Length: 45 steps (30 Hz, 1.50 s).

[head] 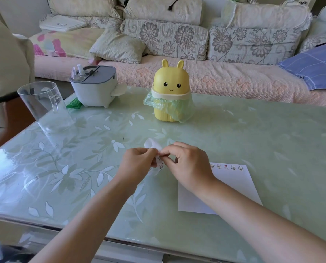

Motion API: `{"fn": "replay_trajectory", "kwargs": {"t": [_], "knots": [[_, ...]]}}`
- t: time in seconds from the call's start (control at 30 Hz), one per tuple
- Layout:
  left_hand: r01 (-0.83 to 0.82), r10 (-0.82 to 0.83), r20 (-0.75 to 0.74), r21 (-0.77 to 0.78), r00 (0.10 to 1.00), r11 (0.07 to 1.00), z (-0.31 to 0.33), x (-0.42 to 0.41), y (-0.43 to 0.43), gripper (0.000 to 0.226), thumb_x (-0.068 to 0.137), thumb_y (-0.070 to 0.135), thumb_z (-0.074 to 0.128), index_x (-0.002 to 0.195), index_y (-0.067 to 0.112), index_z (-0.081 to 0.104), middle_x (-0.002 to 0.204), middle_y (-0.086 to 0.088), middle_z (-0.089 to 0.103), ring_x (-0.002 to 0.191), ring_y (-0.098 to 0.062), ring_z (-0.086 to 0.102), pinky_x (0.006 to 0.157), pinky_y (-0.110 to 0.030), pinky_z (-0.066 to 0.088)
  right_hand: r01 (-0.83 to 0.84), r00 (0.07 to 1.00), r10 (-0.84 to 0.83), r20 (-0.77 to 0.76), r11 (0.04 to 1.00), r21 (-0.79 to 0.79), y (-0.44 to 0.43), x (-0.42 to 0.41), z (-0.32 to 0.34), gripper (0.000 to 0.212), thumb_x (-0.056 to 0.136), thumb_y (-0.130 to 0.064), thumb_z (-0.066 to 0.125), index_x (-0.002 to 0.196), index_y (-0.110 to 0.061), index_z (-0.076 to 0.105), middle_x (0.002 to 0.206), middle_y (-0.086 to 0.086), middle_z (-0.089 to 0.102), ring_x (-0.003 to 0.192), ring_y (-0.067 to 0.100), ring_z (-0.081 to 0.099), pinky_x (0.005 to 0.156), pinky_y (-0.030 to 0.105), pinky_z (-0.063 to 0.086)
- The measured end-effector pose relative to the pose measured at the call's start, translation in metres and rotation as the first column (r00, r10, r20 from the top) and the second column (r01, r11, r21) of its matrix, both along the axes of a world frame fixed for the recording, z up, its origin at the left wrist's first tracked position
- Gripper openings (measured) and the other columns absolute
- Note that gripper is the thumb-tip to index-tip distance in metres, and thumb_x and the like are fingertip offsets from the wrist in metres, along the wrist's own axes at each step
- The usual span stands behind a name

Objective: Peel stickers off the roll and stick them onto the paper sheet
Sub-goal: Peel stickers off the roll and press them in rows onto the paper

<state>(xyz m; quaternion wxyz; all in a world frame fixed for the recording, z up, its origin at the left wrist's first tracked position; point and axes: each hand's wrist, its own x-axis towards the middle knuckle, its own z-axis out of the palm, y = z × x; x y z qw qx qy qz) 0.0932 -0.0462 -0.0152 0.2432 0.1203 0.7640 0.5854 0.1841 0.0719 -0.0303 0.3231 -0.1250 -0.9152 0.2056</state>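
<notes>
While the left hand (139, 160) clamps its grip on the sticker roll (161, 165) just above the table (262, 130), the right hand (189, 164) pinches a sticker (159, 158) (a row (226, 167) already lines the paper sheet (234, 188) alongside); a slow, low-angle peel should likely prevent tearing.

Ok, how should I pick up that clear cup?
Grip the cup round its middle, coming in from its near right side. It stands upright, tall and smooth with no handle, and it widens toward the rim, so a wrap-around hold probably won't slip.
</notes>
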Motion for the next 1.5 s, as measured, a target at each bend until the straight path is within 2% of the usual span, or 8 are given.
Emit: {"fn": "replay_trajectory", "kwargs": {"t": [0.2, 0.33, 0.53, 0.63, 0.77, 0.93, 1.17, 1.5], "knots": [[-0.009, 0.009, -0.011, -0.023, 1.000, 1.000, -0.001, -0.001, 0.001, 0.023, 0.086, 0.021, 0.060, 0.073, 0.011, 0.076, 0.070, -0.005, 0.074, 0.063, -0.012, 0.063, 0.071, -0.028, 0.050, -0.043, 0.997, 0.046, 0.063, 0.998, -0.055, 0.002, 0.000, -0.001, 0.009, 0.086, -0.024, 0.072, 0.084, -0.031, 0.067, 0.076, -0.026, 0.050, 0.060, -0.010, 0.049, 0.054, 0.007, 0.030], [-0.020, 0.012, -0.085, -0.099, 0.996, 0.995, -0.005, -0.003, 0.003, 0.028, 0.087, 0.026, 0.057, 0.077, 0.007, 0.074, 0.075, -0.009, 0.074, 0.068, -0.026, 0.061, 0.067, -0.031, 0.045, -0.072, 0.990, 0.097, 0.105, 0.972, -0.222, 0.006, 0.000, 0.000, 0.009, 0.087, -0.023, 0.072, 0.084, -0.029, 0.066, 0.096, -0.017, 0.054, 0.064, 0.008, 0.056, 0.064, 0.022, 0.046], [-0.042, -0.072, -0.348, -0.310, 0.935, 0.950, -0.009, -0.008, 0.010, 0.033, 0.090, 0.029, 0.052, 0.081, 0.001, 0.066, 0.071, -0.019, 0.064, 0.054, -0.021, 0.047, 0.052, -0.027, 0.036, 0.013, 0.989, 0.083, 0.122, 0.773, -0.634, 0.024, 0.008, 0.011, 0.013, 0.089, -0.014, 0.071, 0.078, -0.022, 0.069, 0.059, -0.014, 0.061, 0.051, 0.012, 0.059, 0.059, 0.033, 0.054], [-0.082, -0.184, -0.518, -0.447, 0.835, 0.891, -0.012, -0.009, 0.008, 0.034, 0.094, 0.033, 0.048, 0.080, 0.006, 0.065, 0.071, -0.008, 0.063, 0.064, -0.024, 0.055, 0.054, -0.030, 0.042, 0.058, 0.988, 0.057, 0.145, 0.729, -0.682, 0.035, 0.014, 0.012, 0.008, 0.087, -0.012, 0.074, 0.084, -0.018, 0.070, 0.065, -0.006, 0.064, 0.048, 0.015, 0.056, 0.053, 0.035, 0.053], [-0.156, -0.171, -0.692, -0.383, 0.701, 0.910, -0.022, -0.002, 0.018, 0.024, 0.093, 0.040, 0.052, 0.089, 0.016, 0.054, 0.087, 0.003, 0.054, 0.084, -0.022, 0.050, 0.066, -0.032, 0.037, 0.209, 0.959, -0.004, 0.282, 0.684, -0.699, 0.059, 0.032, 0.006, 0.026, 0.085, -0.017, 0.077, 0.104, -0.029, 0.065, 0.076, -0.002, 0.069, 0.052, 0.013, 0.057, 0.051, 0.029, 0.051], [0.007, -0.273, -0.873, -0.295, 0.405, 0.955, -0.023, 0.008, 0.029, 0.016, 0.086, 0.025, 0.063, 0.097, 0.014, 0.056, 0.092, 0.002, 0.051, 0.087, -0.022, 0.050, 0.072, -0.031, 0.037, 0.347, 0.919, -0.107, 0.379, 0.677, -0.649, 0.081, 0.046, 0.003, 0.002, 0.084, -0.018, 0.076, 0.084, -0.019, 0.074, 0.072, 0.002, 0.071, 0.051, 0.014, 0.058, 0.046, 0.025, 0.049], [0.364, -0.594, -0.743, -0.485, 0.308, 0.796, -0.039, 0.026, 0.039, 0.022, 0.090, 0.027, 0.058, 0.111, 0.025, 0.065, 0.109, 0.008, 0.056, 0.101, -0.012, 0.051, 0.080, -0.033, 0.049, 0.422, 0.863, -0.088, 0.497, 0.665, -0.616, 0.088, 0.055, 0.006, 0.003, 0.080, -0.014, 0.072, 0.079, -0.012, 0.074, 0.074, 0.006, 0.072, 0.048, 0.016, 0.055, 0.043, 0.022, 0.037], [0.421, -0.698, -0.670, -0.573, 0.253, 0.703, -0.058, 0.032, 0.044, 0.035, 0.090, 0.035, 0.053, 0.125, 0.034, 0.059, 0.134, 0.008, 0.048, 0.123, -0.012, 0.044, 0.091, -0.031, 0.047, 0.473, 0.819, -0.075, 0.569, 0.649, -0.596, 0.094, 0.064, 0.002, 0.009, 0.082, -0.016, 0.070, 0.074, -0.016, 0.073, 0.077, 0.003, 0.077, 0.049, 0.017, 0.052, 0.048, 0.025, 0.040]]}}
